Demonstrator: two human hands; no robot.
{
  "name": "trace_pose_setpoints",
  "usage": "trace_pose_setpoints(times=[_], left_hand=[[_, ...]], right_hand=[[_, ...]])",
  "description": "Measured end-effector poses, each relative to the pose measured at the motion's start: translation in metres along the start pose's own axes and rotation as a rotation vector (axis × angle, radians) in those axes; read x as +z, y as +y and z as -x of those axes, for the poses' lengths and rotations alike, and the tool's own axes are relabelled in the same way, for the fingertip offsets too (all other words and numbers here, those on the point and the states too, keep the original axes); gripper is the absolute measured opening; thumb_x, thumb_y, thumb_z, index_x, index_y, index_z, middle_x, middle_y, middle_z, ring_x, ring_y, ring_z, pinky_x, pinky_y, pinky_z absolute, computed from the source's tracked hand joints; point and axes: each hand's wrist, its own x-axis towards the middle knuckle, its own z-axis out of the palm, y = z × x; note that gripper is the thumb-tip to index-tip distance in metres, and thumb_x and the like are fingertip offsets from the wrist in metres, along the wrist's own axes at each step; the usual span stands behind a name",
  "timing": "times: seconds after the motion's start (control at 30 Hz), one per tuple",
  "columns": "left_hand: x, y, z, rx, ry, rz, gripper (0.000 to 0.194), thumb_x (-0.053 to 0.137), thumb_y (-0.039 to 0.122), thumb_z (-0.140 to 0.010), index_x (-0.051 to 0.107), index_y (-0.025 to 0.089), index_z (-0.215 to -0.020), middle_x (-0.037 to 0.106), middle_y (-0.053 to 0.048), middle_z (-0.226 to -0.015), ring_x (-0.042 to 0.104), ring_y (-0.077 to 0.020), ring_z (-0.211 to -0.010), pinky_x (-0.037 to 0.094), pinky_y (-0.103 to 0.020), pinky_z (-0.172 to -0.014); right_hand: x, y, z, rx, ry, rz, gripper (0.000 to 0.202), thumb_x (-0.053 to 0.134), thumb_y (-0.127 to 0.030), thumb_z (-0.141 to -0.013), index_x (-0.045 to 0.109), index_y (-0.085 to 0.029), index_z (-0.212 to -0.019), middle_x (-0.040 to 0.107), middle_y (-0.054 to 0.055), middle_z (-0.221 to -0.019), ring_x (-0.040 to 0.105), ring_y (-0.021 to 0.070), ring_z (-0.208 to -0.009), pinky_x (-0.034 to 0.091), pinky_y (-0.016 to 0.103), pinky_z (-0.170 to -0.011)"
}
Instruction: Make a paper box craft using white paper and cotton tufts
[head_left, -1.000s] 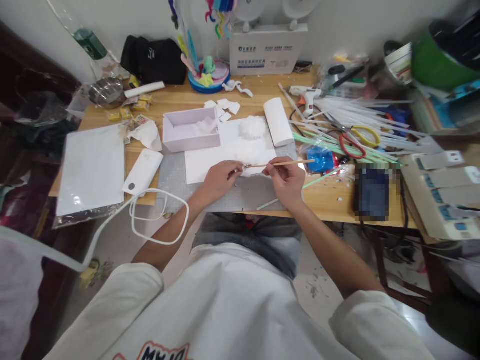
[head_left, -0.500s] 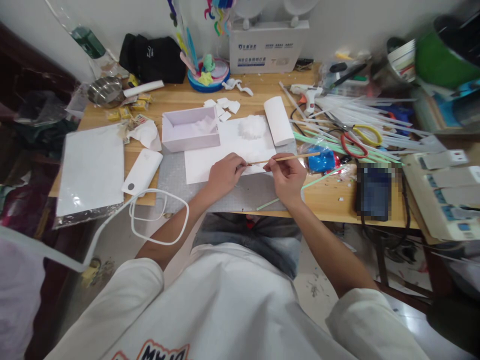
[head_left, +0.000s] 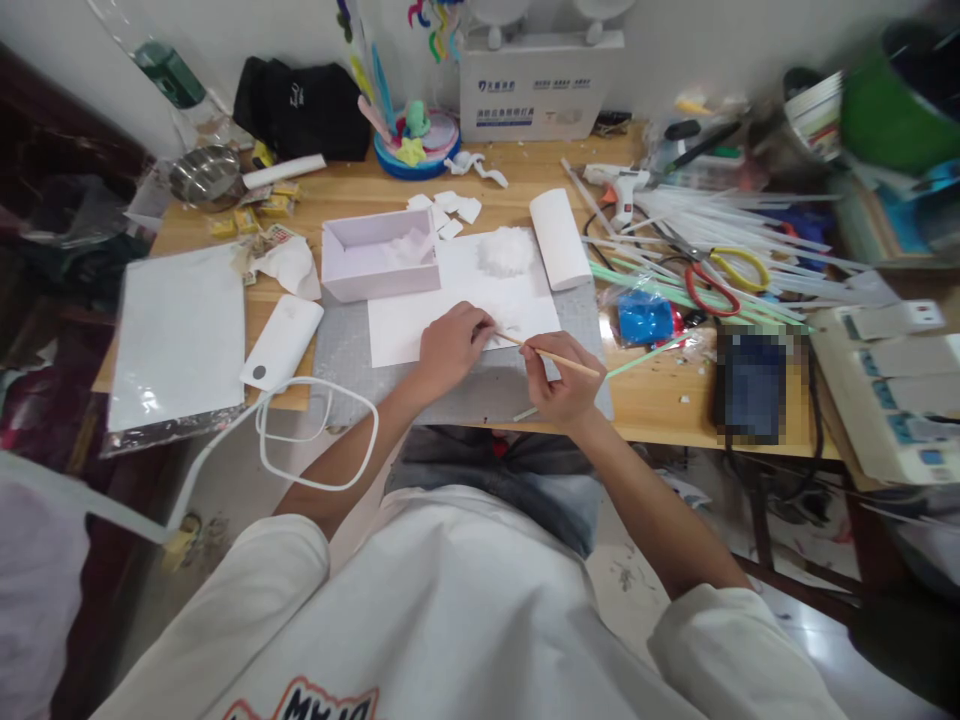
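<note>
A thin wooden stick (head_left: 559, 358) slants between my two hands, its far end lower on the right. My right hand (head_left: 566, 382) grips it with thumb and fingers near the middle. At the other end, the fingers of my left hand (head_left: 453, 348) are pinched around the tip; a bit of white shows there, too small to name. Both hands are over the near edge of a white paper sheet (head_left: 405, 325), which lies on a grey cutting mat (head_left: 450, 392). A fluffy white pile (head_left: 506, 252) rests on the sheet, beyond my fingers.
A pale open box (head_left: 379, 280) stands at the sheet's left, a white roll (head_left: 561, 240) at its right. Farther right are scissors (head_left: 724, 285), a glue gun (head_left: 619, 185) and many plastic strips (head_left: 720, 225). A white power bank (head_left: 283, 342) with a looped cable (head_left: 375, 440) lies left.
The stick has swung so its right end points down toward me. My right hand has turned and dropped slightly with it. My left hand stays nearly where it was.
</note>
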Motion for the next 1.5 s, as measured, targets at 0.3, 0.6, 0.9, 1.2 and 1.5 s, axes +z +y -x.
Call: trace_pose_setpoints(times=[0.3, 0.6, 0.9, 1.2, 1.5], left_hand=[[-0.001, 0.001, -0.001, -0.018, -0.009, 0.023, 0.013, 0.060, 0.029, -0.096, 0.072, 0.022, -0.097, 0.072, -0.005, -0.101, 0.067, -0.0201, -0.092, 0.046, -0.032, -0.073], [-0.002, -0.004, 0.003, 0.009, 0.017, 0.096, 0.019, 0.053, 0.021, -0.094, 0.070, 0.021, -0.102, 0.072, -0.005, -0.099, 0.065, -0.0190, -0.087, 0.047, -0.033, -0.076], [-0.001, -0.004, 0.016, 0.010, 0.011, 0.142, 0.028, 0.059, 0.013, -0.085, 0.058, 0.020, -0.113, 0.068, -0.006, -0.109, 0.063, -0.0165, -0.084, 0.050, -0.030, -0.076], [-0.002, 0.001, 0.012, -0.025, -0.050, 0.115, 0.031, 0.062, 0.016, -0.090, 0.059, 0.021, -0.120, 0.068, -0.009, -0.118, 0.067, -0.0215, -0.097, 0.054, -0.036, -0.086], [-0.003, -0.005, 0.001, 0.003, -0.061, 0.093, 0.024, 0.059, 0.020, -0.094, 0.062, 0.021, -0.117, 0.069, -0.007, -0.110, 0.067, -0.0208, -0.096, 0.052, -0.034, -0.084]], right_hand=[[0.004, 0.001, 0.001, 0.014, 0.011, -0.018, 0.012, 0.055, -0.016, -0.094, 0.063, -0.024, -0.094, 0.073, 0.005, -0.076, 0.069, 0.0179, -0.068, 0.052, 0.030, -0.065], [0.006, 0.003, -0.029, 0.075, -0.230, 0.011, 0.013, 0.051, -0.022, -0.097, 0.062, -0.023, -0.090, 0.075, 0.004, -0.084, 0.068, 0.0152, -0.073, 0.049, 0.027, -0.068], [0.010, 0.005, -0.082, 0.113, -0.554, -0.055, 0.013, 0.059, -0.022, -0.090, 0.066, -0.020, -0.079, 0.069, 0.002, -0.071, 0.061, 0.0141, -0.063, 0.045, 0.028, -0.063], [-0.013, 0.001, -0.045, 0.341, -0.108, -0.145, 0.018, 0.061, -0.035, -0.095, 0.067, -0.022, -0.084, 0.070, 0.001, -0.066, 0.068, 0.0146, -0.056, 0.053, 0.027, -0.056], [-0.004, 0.005, -0.011, 0.390, 0.034, -0.133, 0.013, 0.062, -0.030, -0.094, 0.066, -0.023, -0.084, 0.073, 0.002, -0.071, 0.070, 0.0154, -0.060, 0.055, 0.028, -0.059]])
